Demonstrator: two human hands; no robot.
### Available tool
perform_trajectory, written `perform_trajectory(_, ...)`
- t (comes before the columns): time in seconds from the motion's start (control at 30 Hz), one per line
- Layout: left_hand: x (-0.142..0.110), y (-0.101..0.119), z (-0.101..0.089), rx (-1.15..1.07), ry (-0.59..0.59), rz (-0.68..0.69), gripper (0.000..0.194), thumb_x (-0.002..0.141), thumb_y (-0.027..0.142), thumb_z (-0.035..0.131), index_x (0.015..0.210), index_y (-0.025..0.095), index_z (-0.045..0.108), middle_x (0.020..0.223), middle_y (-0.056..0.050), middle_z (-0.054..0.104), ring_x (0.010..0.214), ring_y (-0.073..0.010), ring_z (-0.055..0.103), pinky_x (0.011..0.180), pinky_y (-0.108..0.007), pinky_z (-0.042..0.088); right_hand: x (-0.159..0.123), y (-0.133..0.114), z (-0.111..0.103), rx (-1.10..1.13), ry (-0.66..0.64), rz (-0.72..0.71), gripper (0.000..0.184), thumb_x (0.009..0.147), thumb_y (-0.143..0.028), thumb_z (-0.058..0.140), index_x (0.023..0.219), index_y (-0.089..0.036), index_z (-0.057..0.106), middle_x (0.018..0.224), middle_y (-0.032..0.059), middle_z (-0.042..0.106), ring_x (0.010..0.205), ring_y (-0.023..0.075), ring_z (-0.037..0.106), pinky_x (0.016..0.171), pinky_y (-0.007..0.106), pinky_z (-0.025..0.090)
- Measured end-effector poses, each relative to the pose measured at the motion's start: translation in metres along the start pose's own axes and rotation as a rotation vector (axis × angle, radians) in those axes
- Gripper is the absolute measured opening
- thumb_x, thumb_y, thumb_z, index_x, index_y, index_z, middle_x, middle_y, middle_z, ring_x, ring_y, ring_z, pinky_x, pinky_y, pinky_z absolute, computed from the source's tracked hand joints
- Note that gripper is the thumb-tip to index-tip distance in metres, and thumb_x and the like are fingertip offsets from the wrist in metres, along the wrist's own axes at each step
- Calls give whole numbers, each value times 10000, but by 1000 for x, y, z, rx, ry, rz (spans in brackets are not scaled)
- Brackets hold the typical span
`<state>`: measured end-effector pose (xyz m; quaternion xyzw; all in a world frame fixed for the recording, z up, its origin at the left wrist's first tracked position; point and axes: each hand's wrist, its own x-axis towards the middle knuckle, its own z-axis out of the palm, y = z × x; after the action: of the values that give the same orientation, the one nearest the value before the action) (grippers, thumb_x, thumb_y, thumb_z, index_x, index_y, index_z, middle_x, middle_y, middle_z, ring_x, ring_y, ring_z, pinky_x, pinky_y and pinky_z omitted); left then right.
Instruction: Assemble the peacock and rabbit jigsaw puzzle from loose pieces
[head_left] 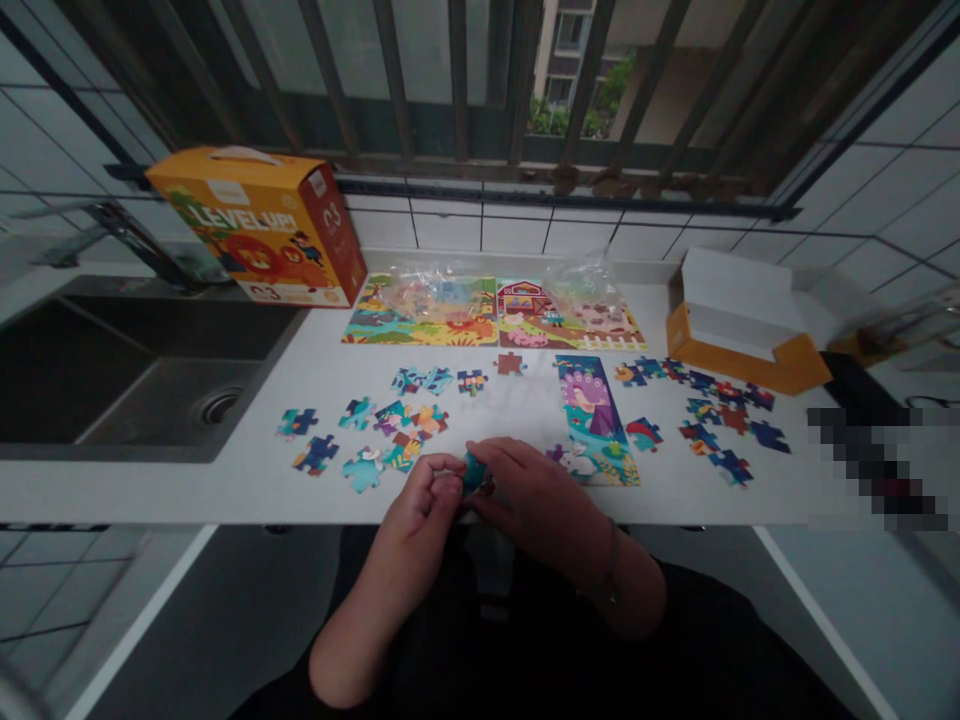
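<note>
— Pinched between both sets of fingertips, my left hand [424, 497] and right hand [525, 495] share one teal piece [473, 470], at the counter's [247, 490] near edge.

— Anything close?

— I see loose pieces [390, 430] just beyond my left, the strip [596, 420] beside my right

We see bare white desk [247, 490] along the near edge on the left, so a hand can slide there. Loose puzzle pieces [375, 430] lie spread just past that strip and block the way. A finished puzzle strip [592, 415] lies right of the middle, with more loose pieces [712, 410] beyond it. At the back, the orange box [262, 225], flat puzzle pictures [495, 315] and an open box [742, 320] fill the wall side. The sink [112, 370] drops away on the left.
</note>
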<state>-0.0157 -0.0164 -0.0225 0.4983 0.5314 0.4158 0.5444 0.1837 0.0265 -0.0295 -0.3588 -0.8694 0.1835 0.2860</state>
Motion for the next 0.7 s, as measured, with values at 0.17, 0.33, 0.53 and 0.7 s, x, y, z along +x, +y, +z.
perform_trajectory(0.17,-5,-1,-14,249,-24,175,296,1077,415,584,1330,261,598,1282,-108,779,1152,-264,773,990,-440,633,4,1,12,-3,-13,-23,531,1077,-334,721,1558,-158,581,1472,189,712,1367,303,691,1177,479,598)
perform_trajectory(0.33,-2,-14,-64,951,333,447,349,1066,329,536,1375,199,630,1526,-204,669,1464,-389,612,1261,-662,460,26,2,24,-223,-36,136,559,1038,-317,777,1545,-151,609,1578,222,640,1378,353,642,1149,537,572)
perform_trajectory(0.53,-14,-41,-119,1302,323,374,341,1084,407,507,1217,174,717,1375,-206,760,1260,-401,723,1130,-619,571,42,-21,38,-287,-121,-72,317,1109,-333,663,1403,-215,678,1524,141,681,1349,319,606,1094,499,538)
perform_trajectory(0.7,-42,-43,-107,1329,304,409,412,1112,482,488,1234,203,765,1301,-175,773,1167,-378,733,1055,-573,593,44,-34,59,-281,-149,-56,485,1134,-444,612,1545,-187,579,1659,124,600,1523,362,490,1243,629,423)
